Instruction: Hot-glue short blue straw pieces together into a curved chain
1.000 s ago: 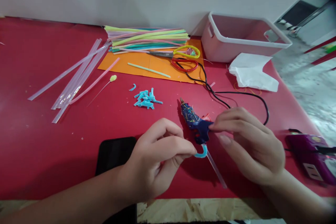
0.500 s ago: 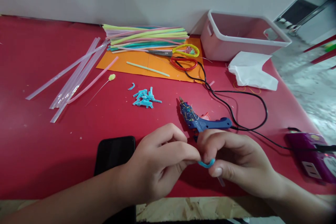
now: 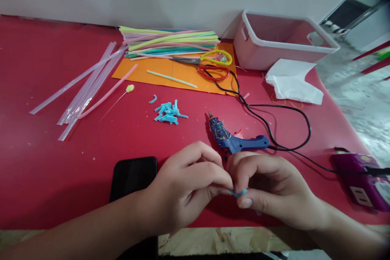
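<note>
A short piece of blue pipe cleaner [image 3: 238, 193] is pinched between both hands near the table's front edge. My left hand [image 3: 185, 187] is closed, its thumb and fingertips on one end. My right hand [image 3: 274, 189] grips the other end between thumb and index finger, and most of the piece is hidden by the fingers. Just beyond the right hand lies a blue glue gun [image 3: 231, 140], nozzle pointing away. Farther off sits a small pile of cut blue pipe cleaner pieces [image 3: 169, 113], with one curved piece [image 3: 152, 99] apart from it.
A black phone [image 3: 134, 176] lies by my left wrist. At the back are pipe cleaners [image 3: 170, 40], scissors [image 3: 195, 61] and a pink bin [image 3: 280, 55] on or near orange card [image 3: 137, 75]. Clear glue sticks [image 3: 91, 85] lie left; a purple power strip [image 3: 359, 183] and cord are right.
My right fingers have shifted slightly left towards my left hand, and less of the blue piece shows between them. The things on the table have stayed put.
</note>
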Motion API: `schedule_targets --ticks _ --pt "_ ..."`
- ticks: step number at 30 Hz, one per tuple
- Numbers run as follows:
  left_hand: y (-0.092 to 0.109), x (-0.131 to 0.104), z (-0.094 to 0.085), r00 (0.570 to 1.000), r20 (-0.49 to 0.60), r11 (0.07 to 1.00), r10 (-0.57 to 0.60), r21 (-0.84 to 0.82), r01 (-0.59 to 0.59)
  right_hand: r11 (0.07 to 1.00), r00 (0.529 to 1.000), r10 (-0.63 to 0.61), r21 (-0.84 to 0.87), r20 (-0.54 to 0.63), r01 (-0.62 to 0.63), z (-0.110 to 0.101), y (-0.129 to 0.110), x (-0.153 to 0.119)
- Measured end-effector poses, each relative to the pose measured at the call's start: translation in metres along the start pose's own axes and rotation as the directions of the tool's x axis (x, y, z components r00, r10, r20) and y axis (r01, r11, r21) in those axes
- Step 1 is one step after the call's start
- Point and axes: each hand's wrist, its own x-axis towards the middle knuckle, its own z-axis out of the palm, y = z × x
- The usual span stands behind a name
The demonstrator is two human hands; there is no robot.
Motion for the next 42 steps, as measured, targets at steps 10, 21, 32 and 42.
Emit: schedule_targets --ticks 10,21,32,42 --pt "0.000 -0.001 0.001 0.999 0.032 1.000 -0.022 0.006 0.022 0.989 0.995 -0.095 0.115 0.042 0.090 0.000 0.005 -0.002" --pt "0.008 0.005 -0.001 0.999 0.022 0.999 0.037 0.016 -0.038 0.919 0.973 0.127 0.346 0.191 -0.187 -0.006 0.005 0.000" --pt "0.007 0.004 -0.004 1.000 -0.031 1.000 -0.001 0.026 0.002 0.977 0.987 0.154 0.143 0.045 -0.159 -0.006 -0.004 -0.004" --pt "0.006 0.004 -0.003 0.999 0.012 0.999 -0.042 0.026 0.042 0.989 0.981 0.151 -0.014 0.125 -0.150 -0.008 -0.008 -0.008"
